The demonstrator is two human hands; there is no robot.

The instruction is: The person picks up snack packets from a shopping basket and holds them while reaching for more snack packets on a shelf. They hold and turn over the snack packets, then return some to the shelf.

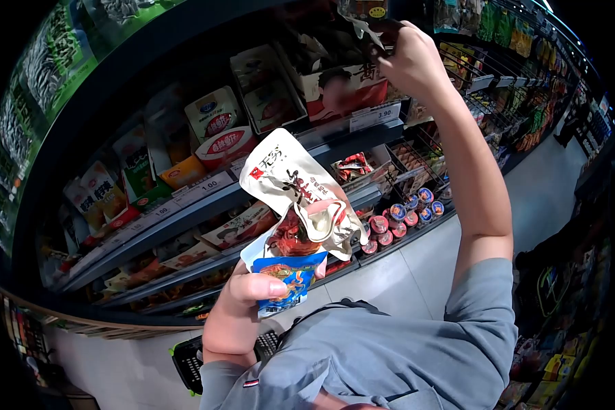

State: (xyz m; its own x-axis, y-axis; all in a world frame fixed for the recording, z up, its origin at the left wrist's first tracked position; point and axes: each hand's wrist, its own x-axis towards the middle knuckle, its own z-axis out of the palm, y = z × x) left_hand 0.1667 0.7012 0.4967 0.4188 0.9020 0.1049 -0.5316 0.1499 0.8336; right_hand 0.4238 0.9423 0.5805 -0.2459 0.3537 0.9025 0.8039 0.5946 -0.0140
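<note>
My left hand [249, 297] is closed on several snack packets. In front is a blue packet [292, 280] under my thumb, with a large cream packet [301, 181] with dark and red lettering fanned out above it. My right hand [417, 61] reaches up to the upper shelf, its fingers curled round a dark shiny packet [384, 33] that is partly hidden by the hand. Just below it stands a display box [342, 92] printed with a figure, holding more dark packets.
Shelf edges [205, 195] with price tags curve across the left. Open boxes [265, 92] of packets fill the tiers. Stacked round tubs [396, 222] stand on the lowest shelf. A black basket with green trim [184, 362] is on the floor beside me.
</note>
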